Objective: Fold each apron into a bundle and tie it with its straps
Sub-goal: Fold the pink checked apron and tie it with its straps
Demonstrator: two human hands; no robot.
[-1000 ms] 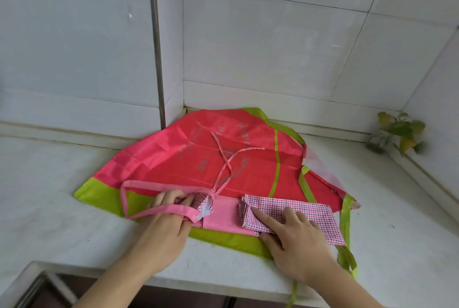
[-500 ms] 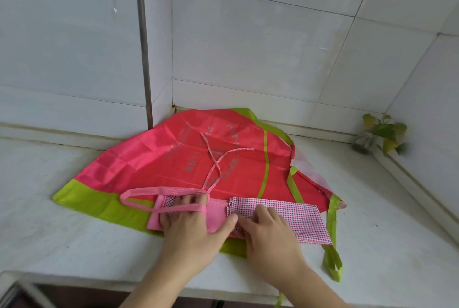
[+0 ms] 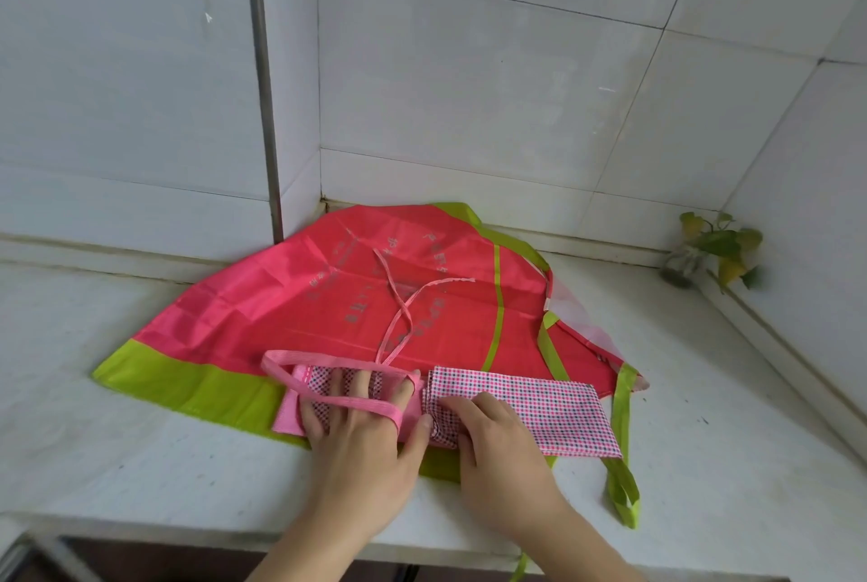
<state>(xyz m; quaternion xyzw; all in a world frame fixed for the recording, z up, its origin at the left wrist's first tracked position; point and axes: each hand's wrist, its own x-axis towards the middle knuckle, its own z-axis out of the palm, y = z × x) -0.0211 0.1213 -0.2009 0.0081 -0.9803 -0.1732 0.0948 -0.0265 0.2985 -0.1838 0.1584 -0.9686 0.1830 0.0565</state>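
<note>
Nearest the camera, two bare forearms are reaching over the front edge of the pale tabletop [image 3: 140, 455]. The left hand [image 3: 361, 436] is lying flat with straight, spread fingers on the left half of a pink checked apron [image 3: 530, 408], pressing it down; a pink strap loop [image 3: 328, 396] is crossing over the backs of those fingers. The right hand [image 3: 492, 436] is resting just beside it, fingers lying on the folded edge at the middle of the checked apron; whether they are pinching the cloth cannot be told. This small apron is sitting folded into a long strip, on top of a larger red apron [image 3: 291, 309] with lime-green trim that is spreading out flat toward the tiled corner. Thin pink ties [image 3: 399, 314] are trailing across the red cloth. Farther right, a small leafy plant [image 3: 713, 248] is standing against the wall, and a metal pipe [image 3: 262, 84] is running up at left.
</note>
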